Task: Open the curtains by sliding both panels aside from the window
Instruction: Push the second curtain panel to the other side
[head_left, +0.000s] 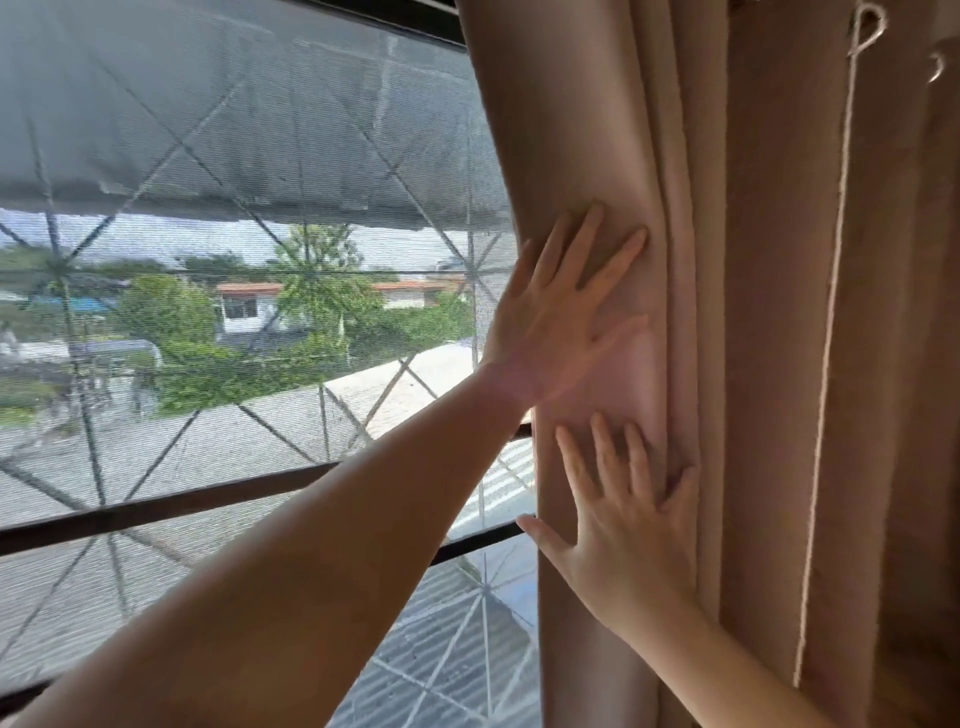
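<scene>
hands pressed flat, fingers spread: left hand (558, 317) above right hand (626, 525) on the bunched curtain (769, 312) beside the window (234, 312).

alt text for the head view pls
Both hands press flat on a bunched beige curtain at the window's right edge, left hand above right hand. The screened window to the left is uncovered, showing houses and trees.

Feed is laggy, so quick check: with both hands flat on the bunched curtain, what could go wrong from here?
1. Left hand and right hand press with open palms, no grip; the curtain may slide back.
2. The hanging cord beside the folds could snag.
</scene>
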